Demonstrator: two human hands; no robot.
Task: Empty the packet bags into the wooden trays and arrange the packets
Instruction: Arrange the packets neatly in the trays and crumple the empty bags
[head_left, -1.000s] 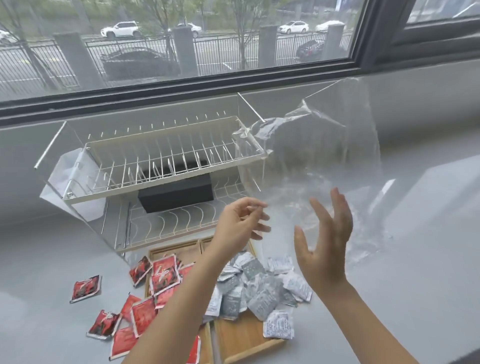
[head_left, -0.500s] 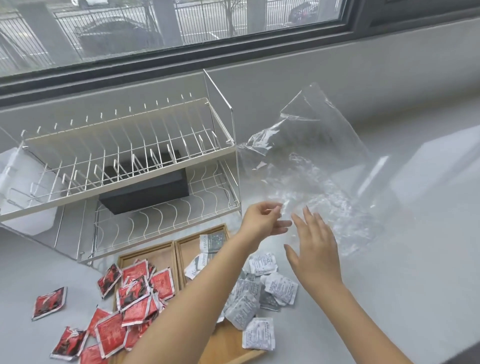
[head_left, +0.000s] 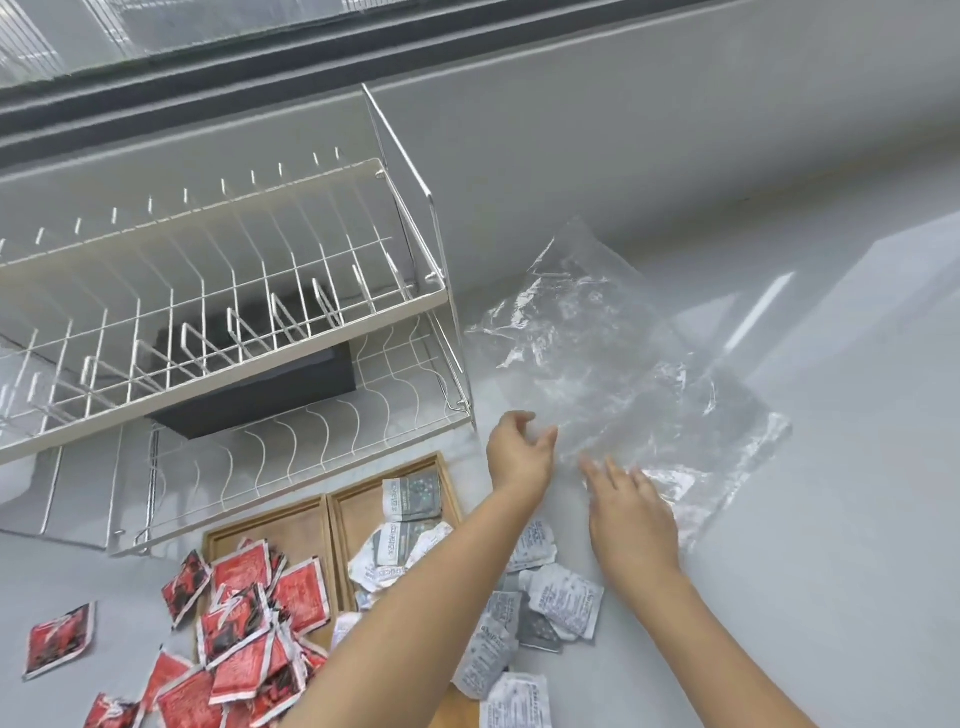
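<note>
a: what's changed since a moment ago?
b: the clear plastic bag (head_left: 618, 374) was up in the air before; now it lies crumpled and nearly flat on the grey counter (head_left: 831, 519), and both hands have come down low with it.
a: start at the fingers.
b: the left hand (head_left: 519, 454) is loosely open, fingers curled toward the bag's near edge, gripping nothing. the right hand (head_left: 631, 512) is spread flat, palm down, fingers released and lying on the bag's near corner.
a: and further out?
b: grey packets (head_left: 545, 597) lie under and between the forearms, some in the right wooden tray (head_left: 447, 470), several spilled onto the counter beside it. the left forearm hides part of that tray. red packets (head_left: 249, 623) pile over the left wooden tray (head_left: 270, 519), with a few loose on the counter to its left.
a: anything in the way?
b: a white wire dish rack (head_left: 223, 312) stands just behind the trays, with a black box (head_left: 260, 395) on its lower shelf. the bag lies just right of it.
a: how does the bag lie?
b: its long axis runs diagonally, from the far corner near the wall toward the near right.
</note>
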